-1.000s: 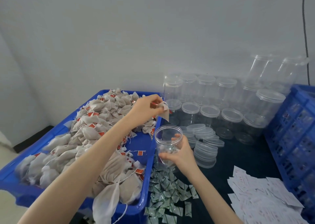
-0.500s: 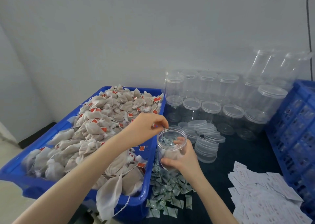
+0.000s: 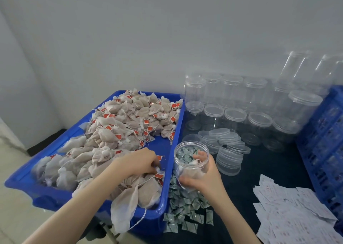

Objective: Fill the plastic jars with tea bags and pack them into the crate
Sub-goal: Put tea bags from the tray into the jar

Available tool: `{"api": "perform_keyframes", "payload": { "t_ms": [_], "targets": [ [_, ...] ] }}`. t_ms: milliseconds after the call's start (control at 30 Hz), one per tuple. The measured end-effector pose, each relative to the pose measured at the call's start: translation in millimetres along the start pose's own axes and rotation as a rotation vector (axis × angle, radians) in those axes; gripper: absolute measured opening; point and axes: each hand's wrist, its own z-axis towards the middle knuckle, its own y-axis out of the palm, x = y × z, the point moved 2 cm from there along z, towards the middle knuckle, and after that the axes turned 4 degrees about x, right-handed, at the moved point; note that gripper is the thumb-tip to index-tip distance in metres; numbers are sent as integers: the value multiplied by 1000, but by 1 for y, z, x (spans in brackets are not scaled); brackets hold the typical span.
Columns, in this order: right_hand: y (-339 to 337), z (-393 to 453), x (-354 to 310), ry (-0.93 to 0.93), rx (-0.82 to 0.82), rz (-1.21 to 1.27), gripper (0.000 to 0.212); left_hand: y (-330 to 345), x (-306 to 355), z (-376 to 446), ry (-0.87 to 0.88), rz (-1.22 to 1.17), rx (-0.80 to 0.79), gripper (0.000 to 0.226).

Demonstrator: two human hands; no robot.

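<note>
Head view: a clear, round plastic jar [image 3: 191, 162] with an open mouth stands tilted just right of the blue tray [image 3: 169, 203], gripped by the right hand [image 3: 203, 178], one tea bag inside. The left hand [image 3: 138, 162] pinches a tag among soft, gauzy tea bags [image 3: 118, 132] heaped in the tray. The blue crate [image 3: 326, 141] stands far right.

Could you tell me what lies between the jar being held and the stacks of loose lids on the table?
In the head view, only bare dark tabletop separates the held jar, gripped by the right hand, from the stacks of lids.
</note>
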Motion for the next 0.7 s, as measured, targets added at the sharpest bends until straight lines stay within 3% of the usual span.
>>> {"api": "perform_keyframes", "payload": {
  "t_ms": [367,500,700],
  "targets": [
    [1,-6,-1,-10,-20,4,98,-20,-11,-13,-40,-284,419,12],
    [3,-6,-1,-13,-36,-5,88,-39,-10,-19,-86,-363,631,13],
    [6,-5,-2,-6,-51,-22,87,-68,5,-22,-51,-452,753,16]
  ]
}}
